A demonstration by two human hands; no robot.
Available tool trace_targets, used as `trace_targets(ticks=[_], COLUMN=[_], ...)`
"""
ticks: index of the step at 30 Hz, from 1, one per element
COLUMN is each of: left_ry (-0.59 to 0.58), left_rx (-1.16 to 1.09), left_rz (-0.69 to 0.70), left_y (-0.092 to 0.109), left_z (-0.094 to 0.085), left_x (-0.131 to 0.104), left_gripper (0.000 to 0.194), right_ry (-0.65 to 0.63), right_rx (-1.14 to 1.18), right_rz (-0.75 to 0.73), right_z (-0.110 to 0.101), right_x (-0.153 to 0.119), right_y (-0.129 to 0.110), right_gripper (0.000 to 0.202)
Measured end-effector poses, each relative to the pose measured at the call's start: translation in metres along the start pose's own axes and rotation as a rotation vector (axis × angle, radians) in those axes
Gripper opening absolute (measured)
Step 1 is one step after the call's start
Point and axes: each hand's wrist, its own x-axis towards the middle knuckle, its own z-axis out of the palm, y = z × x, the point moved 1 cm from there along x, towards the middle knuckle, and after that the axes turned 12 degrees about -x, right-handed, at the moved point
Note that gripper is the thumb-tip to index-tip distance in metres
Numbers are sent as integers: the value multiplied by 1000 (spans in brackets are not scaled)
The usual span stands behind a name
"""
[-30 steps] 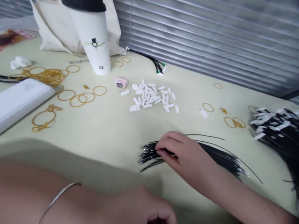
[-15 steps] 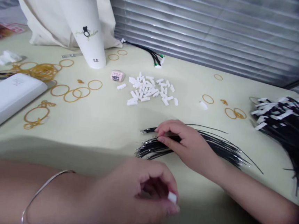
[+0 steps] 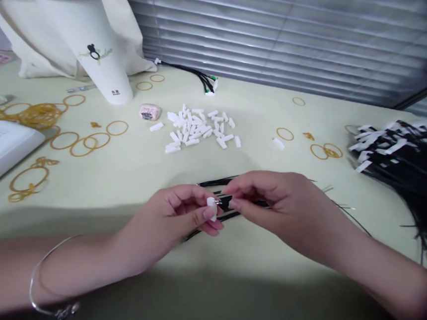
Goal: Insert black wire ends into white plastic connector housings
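My left hand (image 3: pixel 172 221) pinches a small white connector housing (image 3: pixel 212 209) between thumb and fingers. Facing it from the right, my right hand (image 3: pixel 282 201) is closed on black terminal wire (image 3: pixel 225 203), how many strands I cannot tell. The bright metal tips are right at the housing; whether they have entered it cannot be made out. Beneath both hands lies a spread of loose black wires (image 3: pixel 215 182), largely covered by them. A heap of white connector housings (image 3: pixel 194 124) sits farther back on the pale table.
Right: a thick bundle of black wires (image 3: pixel 403 166) with white ends. Left: a white box-shaped device (image 3: pixel 4 154) and yellow rubber bands (image 3: pixel 38 115). Behind stand a white cup (image 3: pixel 91 54) and a cloth bag (image 3: pixel 133 48). A small wired harness (image 3: pixel 191 71) lies near the blinds (image 3: pixel 247 28).
My left hand has moved up and away from me with the white connector housing, meeting my right hand. My right hand has lifted wire from the bundle. The view has shifted slightly.
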Motion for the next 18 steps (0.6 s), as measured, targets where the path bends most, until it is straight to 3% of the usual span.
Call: trace_targets(ticks=[5,18], left_ry=[13,21], left_rx=[29,65], left_rz=[-9,-30], left_y=[1,3], left_z=[0,0], left_x=[0,0], left_gripper=[9,12], right_ry=[57,188], right_rx=[-55,-189], right_rz=[33,-56], right_z=[-2,-2], right_x=[-3,-9], right_y=[0,-5], right_gripper=[9,11])
